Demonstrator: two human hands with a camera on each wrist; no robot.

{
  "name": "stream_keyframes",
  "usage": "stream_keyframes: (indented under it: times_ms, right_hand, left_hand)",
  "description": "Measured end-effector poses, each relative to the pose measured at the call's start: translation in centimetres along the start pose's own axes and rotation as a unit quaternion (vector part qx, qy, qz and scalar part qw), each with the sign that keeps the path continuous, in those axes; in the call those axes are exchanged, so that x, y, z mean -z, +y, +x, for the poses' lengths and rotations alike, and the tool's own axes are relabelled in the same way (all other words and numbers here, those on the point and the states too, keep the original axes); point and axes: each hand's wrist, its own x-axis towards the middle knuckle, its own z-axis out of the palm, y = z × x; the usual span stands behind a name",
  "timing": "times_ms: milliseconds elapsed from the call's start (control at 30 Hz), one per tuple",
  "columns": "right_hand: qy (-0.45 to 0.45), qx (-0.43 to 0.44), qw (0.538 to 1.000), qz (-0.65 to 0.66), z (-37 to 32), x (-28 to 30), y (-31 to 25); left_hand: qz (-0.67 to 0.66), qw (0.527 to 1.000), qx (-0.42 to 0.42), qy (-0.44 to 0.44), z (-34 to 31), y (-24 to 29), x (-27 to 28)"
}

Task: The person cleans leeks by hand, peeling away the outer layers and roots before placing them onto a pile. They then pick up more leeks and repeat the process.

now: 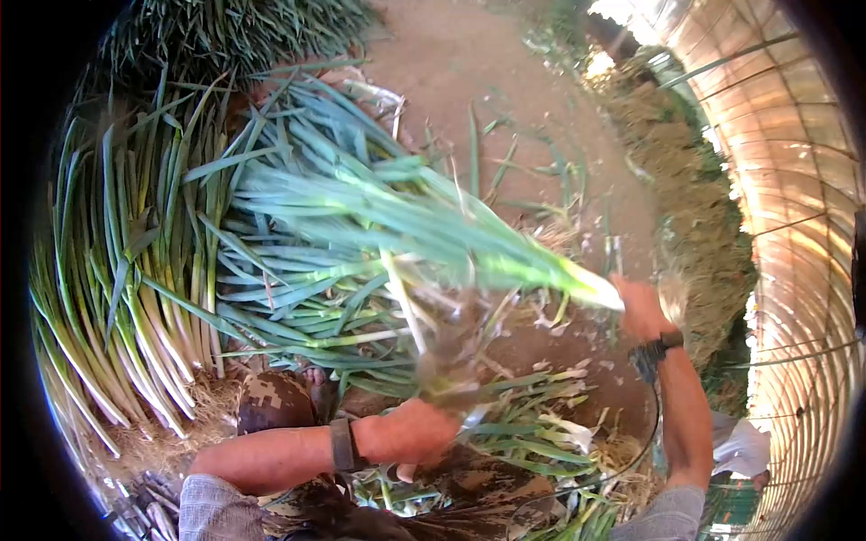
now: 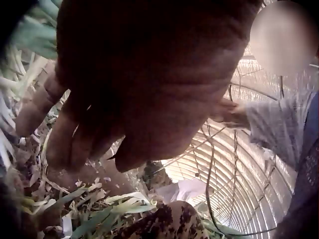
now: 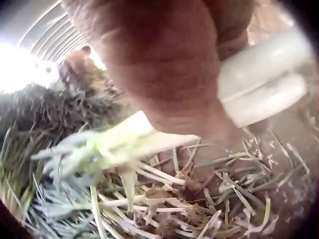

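Observation:
My right hand (image 1: pixel 642 311) grips a bunch of long green onions (image 1: pixel 532 257) near its white lower ends. The green leaves stretch leftward, blurred, over a heap of other green onions (image 1: pixel 307 207). In the right wrist view, white stalk ends (image 3: pixel 264 69) stick out past the fist. Low in the middle of the head view is my left hand (image 1: pixel 415 433), over the lap. Its fingers (image 2: pixel 65 134) hang down loosely in the left wrist view, with nothing held. A brown blur (image 1: pixel 451 365) lies just beyond this hand in the head view.
Green onions with pale stalks and roots (image 1: pixel 126 298) lie in a row at the left, with a dark green pile (image 1: pixel 234 36) behind. Leaf scraps (image 1: pixel 541 424) litter the soil near the knees. A cable runs from the right wrist. Another person (image 3: pixel 75 67) is in the background.

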Motion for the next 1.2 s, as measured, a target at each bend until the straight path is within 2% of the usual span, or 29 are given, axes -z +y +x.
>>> stream_keyframes:
  times_ms: [33,133,167,267,333,367,433,467,500,567,633,700,733,767,800,833,867,900,933,967,1000,1033,1067,1100,1133,1167,1200]
  right_hand:
    - [-0.069,-0.064,0.995,-0.039,-1.3,1.7,0.0]
    - [-0.045,-0.105,0.987,-0.117,-7.5,6.7,-0.8]
    - [-0.004,-0.104,0.987,-0.124,-9.3,7.7,-0.9]
    - [0.006,-0.118,0.977,-0.180,-13.3,11.2,0.1]
    - [0.032,-0.113,0.965,-0.234,-15.9,13.2,-0.1]
    - [0.032,-0.118,0.963,-0.240,-17.3,14.3,-0.3]
    - [0.087,-0.130,0.952,-0.265,-19.8,16.9,-0.7]
    - [0.089,-0.145,0.948,-0.268,-21.0,18.0,-0.3]
    - [0.092,-0.152,0.945,-0.276,-22.1,18.9,0.1]
    - [0.178,-0.194,0.944,-0.200,-24.2,19.8,0.8]
    - [0.198,-0.227,0.932,-0.201,-25.5,20.2,0.4]
    - [0.235,-0.321,0.911,-0.106,-25.4,19.2,-0.8]
    - [0.270,-0.336,0.900,-0.057,-24.9,18.0,-2.5]
    - [0.275,-0.379,0.882,0.061,-23.9,17.4,-5.5]
    - [0.261,-0.382,0.872,0.159,-23.2,14.5,-4.9]
    - [0.220,-0.328,0.875,0.280,-22.0,11.0,-4.3]
    - [0.224,-0.272,0.853,0.385,-20.6,10.0,-8.5]
    - [0.184,-0.276,0.850,0.409,-18.8,6.6,-9.8]
    - [0.190,-0.234,0.867,0.396,-17.1,3.5,-12.2]
    - [0.144,-0.214,0.818,0.513,-15.4,0.1,-14.5]
    - [0.112,-0.193,0.790,0.571,-14.4,-0.9,-17.9]
    - [0.076,-0.170,0.758,0.625,-13.4,-1.5,-21.1]
    - [0.052,-0.155,0.754,0.637,-12.4,-3.6,-23.2]
    - [0.033,-0.133,0.757,0.639,-11.5,-6.1,-24.7]
    - [0.018,-0.111,0.762,0.638,-10.6,-7.5,-26.2]
    - [0.027,-0.070,0.830,0.553,-10.7,-6.4,-28.4]
    - [0.009,-0.058,0.841,0.539,-10.2,-7.1,-29.3]
  left_hand:
    - [0.008,1.000,-0.010,0.013,0.0,-0.3,0.1]
    - [0.043,0.996,-0.016,-0.072,0.2,-0.1,-0.6]
    - [0.038,0.998,-0.024,-0.043,0.2,-0.3,-1.2]
    - [0.062,0.997,-0.033,-0.042,0.2,1.5,-0.3]
    - [0.026,0.999,0.013,0.037,1.0,1.6,-1.4]
    - [0.027,0.999,0.004,0.039,1.3,1.7,-1.9]
    - [-0.048,0.989,0.025,0.138,2.0,2.4,-1.5]
    - [-0.064,0.982,-0.016,0.179,2.3,2.9,-1.3]
    - [-0.061,0.981,-0.027,0.182,2.7,3.5,-1.2]
    - [-0.072,0.991,0.017,0.111,3.8,4.3,-1.4]
    - [-0.095,0.986,-0.028,0.136,4.8,4.9,-2.2]
    - [-0.164,0.980,-0.035,0.110,5.5,5.3,-2.6]
    - [-0.186,0.975,-0.050,0.109,6.4,4.4,-3.8]
    - [-0.183,0.976,-0.053,0.108,7.4,3.6,-4.7]
    - [-0.227,0.962,-0.045,0.144,8.2,2.8,-5.5]
    - [-0.268,0.945,-0.032,0.182,8.1,2.3,-5.7]
    - [-0.309,0.921,-0.007,0.235,6.9,3.6,-4.1]
    - [-0.400,0.874,0.019,0.275,7.1,3.6,-4.0]
    - [-0.382,0.849,0.044,0.363,6.5,4.1,-2.7]
    - [-0.423,0.801,0.122,0.405,7.6,1.7,-3.2]
    - [-0.408,0.792,0.108,0.442,8.0,-1.8,-4.3]
    - [-0.425,0.763,0.150,0.463,6.7,-1.6,-3.2]
    - [-0.414,0.713,0.106,0.556,6.2,-2.1,-3.3]
    - [-0.410,0.726,0.150,0.531,4.8,-2.7,-2.2]
    - [-0.437,0.673,0.210,0.559,5.8,-4.7,-2.4]
    - [-0.462,0.616,0.266,0.580,6.9,-7.5,-3.6]
    - [-0.458,0.611,0.278,0.583,6.0,-9.8,-5.3]
